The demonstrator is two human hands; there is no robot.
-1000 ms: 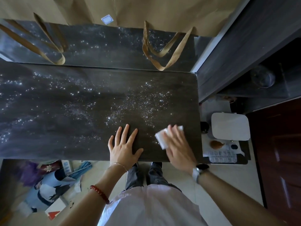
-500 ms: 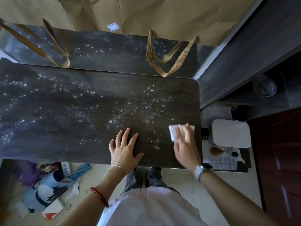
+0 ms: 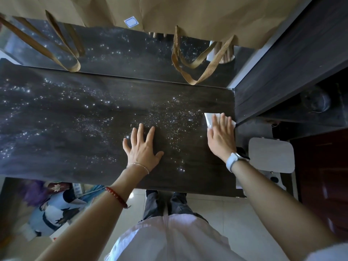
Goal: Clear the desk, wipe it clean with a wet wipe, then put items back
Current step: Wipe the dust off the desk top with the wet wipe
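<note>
The dark desk top [image 3: 75, 129] fills the middle of the head view, bare and speckled with glinting wet droplets. My right hand [image 3: 221, 136] presses a folded white wet wipe [image 3: 210, 118] flat against the desk near its right edge, fingers lying over it. My left hand [image 3: 142, 149] rests flat on the desk in the middle, fingers spread, holding nothing.
Brown paper bags [image 3: 188, 12] with tan strap handles [image 3: 197, 63] hang over the back of the desk. A dark cabinet [image 3: 291, 63] stands at the right. A white lidded box [image 3: 271, 154] sits low on the right. Several items [image 3: 52, 208] lie on the floor at lower left.
My right hand has slid the wipe away from me and to the right, up along the desk's right edge. My left hand has stayed flat in place.
</note>
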